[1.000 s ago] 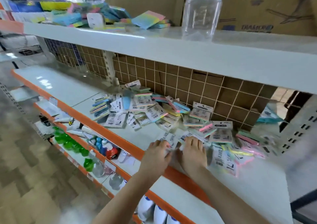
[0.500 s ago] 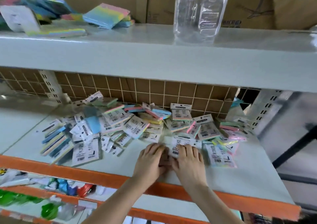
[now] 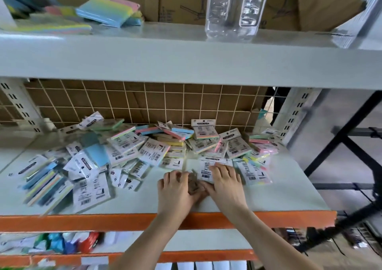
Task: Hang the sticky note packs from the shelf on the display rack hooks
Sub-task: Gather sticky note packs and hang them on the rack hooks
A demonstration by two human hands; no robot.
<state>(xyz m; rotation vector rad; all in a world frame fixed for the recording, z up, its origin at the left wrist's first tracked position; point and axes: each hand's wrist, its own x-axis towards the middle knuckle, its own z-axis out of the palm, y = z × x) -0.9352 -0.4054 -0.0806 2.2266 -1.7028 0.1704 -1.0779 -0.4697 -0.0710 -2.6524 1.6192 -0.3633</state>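
Several sticky note packs [image 3: 144, 149] in clear wrappers lie heaped on the grey shelf [image 3: 275, 197], most with their barcode side up. At the front of the heap, one white-backed sticky note pack [image 3: 205, 171] sits between my two hands. My left hand [image 3: 175, 189] curls its fingers at the pack's left edge. The fingers of my right hand [image 3: 224, 184] lie over the pack's right half, and its thumb reaches toward the left hand beneath it. No rack hooks are in view.
The shelf has an orange front edge [image 3: 82, 221] and a wire grid back [image 3: 144, 100]. On the shelf above stand a clear plastic bottle [image 3: 233, 9] and pastel note pads [image 3: 109, 11]. A black metal frame [image 3: 351, 145] stands at the right.
The view has swung to face the shelf squarely and come closer. Both hands stay together at the front of the heap, now gathered around one pack.
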